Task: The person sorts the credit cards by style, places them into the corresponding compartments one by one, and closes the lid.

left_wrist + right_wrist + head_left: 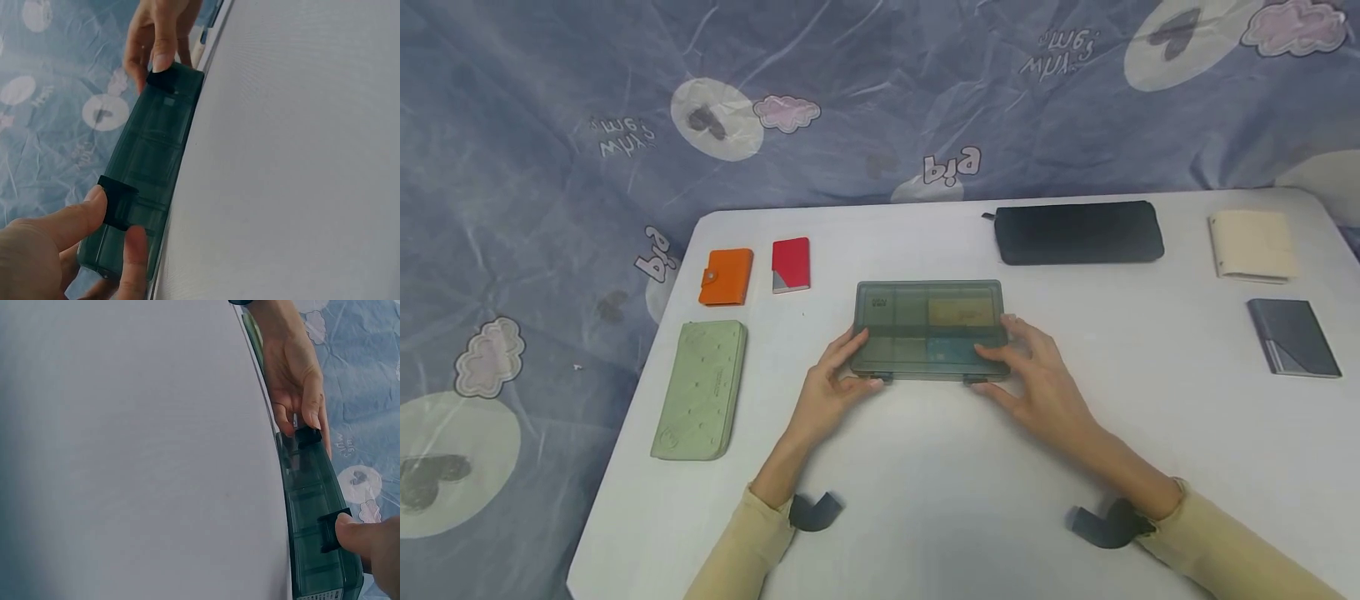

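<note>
A translucent dark green compartment box [887,310] lies with its lid down near the middle of the white table. Through the lid a yellowish piece [961,312] and a bluish piece [949,348] show; their kinds are unclear. My left hand [822,398] grips the box's left end, its thumb at the left latch [117,201] on the near side. At the other end my right hand [1037,373] holds the box, with the thumb against the right latch [330,531] and fingers on the lid and side. Some fingertips are hidden in the wrist views.
Left on the table [925,500] lie an orange snap case [727,277], a red and grey notebook [792,263] and a green zip case [700,392]. Toward the back right are a black pouch [1078,233], a cream binder [1253,243] and a dark notebook [1292,336].
</note>
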`<action>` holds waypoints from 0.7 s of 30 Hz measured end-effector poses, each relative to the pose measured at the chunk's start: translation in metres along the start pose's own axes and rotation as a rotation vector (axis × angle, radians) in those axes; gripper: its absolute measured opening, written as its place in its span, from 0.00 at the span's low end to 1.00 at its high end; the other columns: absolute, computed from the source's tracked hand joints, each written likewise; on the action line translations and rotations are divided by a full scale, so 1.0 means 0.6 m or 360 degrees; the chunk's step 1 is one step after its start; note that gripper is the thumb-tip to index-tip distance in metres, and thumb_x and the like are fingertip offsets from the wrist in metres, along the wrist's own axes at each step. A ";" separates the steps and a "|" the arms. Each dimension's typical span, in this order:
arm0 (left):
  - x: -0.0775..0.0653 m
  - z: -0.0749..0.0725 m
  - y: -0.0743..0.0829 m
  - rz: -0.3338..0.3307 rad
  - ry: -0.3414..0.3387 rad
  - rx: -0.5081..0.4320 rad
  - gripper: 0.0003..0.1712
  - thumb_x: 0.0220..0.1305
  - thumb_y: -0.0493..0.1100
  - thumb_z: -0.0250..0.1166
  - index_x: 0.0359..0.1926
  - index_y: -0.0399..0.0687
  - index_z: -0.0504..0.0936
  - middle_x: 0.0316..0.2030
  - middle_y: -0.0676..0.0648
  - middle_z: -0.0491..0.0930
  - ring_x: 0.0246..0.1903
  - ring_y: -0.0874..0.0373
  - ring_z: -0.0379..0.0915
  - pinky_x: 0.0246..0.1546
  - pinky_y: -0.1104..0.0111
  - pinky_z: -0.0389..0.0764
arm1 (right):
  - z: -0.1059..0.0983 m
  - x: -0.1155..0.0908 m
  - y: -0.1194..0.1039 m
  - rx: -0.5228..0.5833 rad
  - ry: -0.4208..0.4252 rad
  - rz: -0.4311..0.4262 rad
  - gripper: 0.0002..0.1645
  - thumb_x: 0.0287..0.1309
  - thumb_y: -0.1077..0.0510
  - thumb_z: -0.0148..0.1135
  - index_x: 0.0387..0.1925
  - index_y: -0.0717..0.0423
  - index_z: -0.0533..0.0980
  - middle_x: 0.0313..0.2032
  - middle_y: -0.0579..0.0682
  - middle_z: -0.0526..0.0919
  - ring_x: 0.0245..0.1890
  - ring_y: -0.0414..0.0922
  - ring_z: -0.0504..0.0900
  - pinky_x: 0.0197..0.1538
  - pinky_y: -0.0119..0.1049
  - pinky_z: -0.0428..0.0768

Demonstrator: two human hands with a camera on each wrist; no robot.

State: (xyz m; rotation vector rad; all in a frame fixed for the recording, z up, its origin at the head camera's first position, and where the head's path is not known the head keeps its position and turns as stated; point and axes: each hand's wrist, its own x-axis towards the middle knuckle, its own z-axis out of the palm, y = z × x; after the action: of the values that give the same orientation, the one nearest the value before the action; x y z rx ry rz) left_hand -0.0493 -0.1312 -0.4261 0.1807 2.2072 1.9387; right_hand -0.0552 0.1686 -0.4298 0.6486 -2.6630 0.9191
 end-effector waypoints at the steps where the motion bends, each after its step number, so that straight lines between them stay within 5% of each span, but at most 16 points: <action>1: 0.000 0.000 -0.001 0.0013 0.0009 -0.0004 0.41 0.52 0.31 0.68 0.67 0.45 0.63 0.71 0.47 0.48 0.53 0.48 0.73 0.44 0.70 0.78 | 0.001 0.001 0.001 0.0014 0.0008 -0.0014 0.31 0.35 0.52 0.77 0.47 0.51 0.80 0.63 0.60 0.64 0.64 0.59 0.60 0.61 0.55 0.62; 7: 0.002 0.004 -0.006 0.0099 0.0047 -0.0054 0.39 0.52 0.28 0.67 0.65 0.40 0.65 0.70 0.43 0.50 0.63 0.43 0.60 0.44 0.70 0.78 | 0.003 0.003 0.000 0.0053 0.0042 0.0004 0.29 0.35 0.52 0.78 0.45 0.49 0.81 0.61 0.60 0.67 0.64 0.59 0.61 0.60 0.55 0.61; 13: 0.004 0.004 -0.008 0.0082 0.0037 -0.0075 0.39 0.52 0.29 0.68 0.65 0.41 0.65 0.70 0.43 0.50 0.63 0.44 0.60 0.45 0.70 0.78 | 0.002 0.005 0.001 0.0023 0.0042 0.0034 0.27 0.35 0.50 0.77 0.43 0.49 0.82 0.60 0.60 0.69 0.61 0.59 0.64 0.58 0.54 0.63; 21: -0.002 0.004 -0.003 0.0022 0.0012 0.0067 0.37 0.55 0.34 0.67 0.66 0.44 0.65 0.71 0.47 0.48 0.49 0.47 0.75 0.41 0.71 0.78 | 0.004 0.000 0.002 -0.0001 -0.0002 0.0040 0.28 0.36 0.51 0.77 0.45 0.48 0.80 0.61 0.60 0.67 0.61 0.59 0.63 0.58 0.54 0.64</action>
State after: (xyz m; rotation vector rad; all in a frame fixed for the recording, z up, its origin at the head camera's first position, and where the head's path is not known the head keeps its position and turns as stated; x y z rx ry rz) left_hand -0.0473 -0.1294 -0.4283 0.1960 2.2589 1.9038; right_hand -0.0561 0.1681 -0.4321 0.6168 -2.6783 0.9244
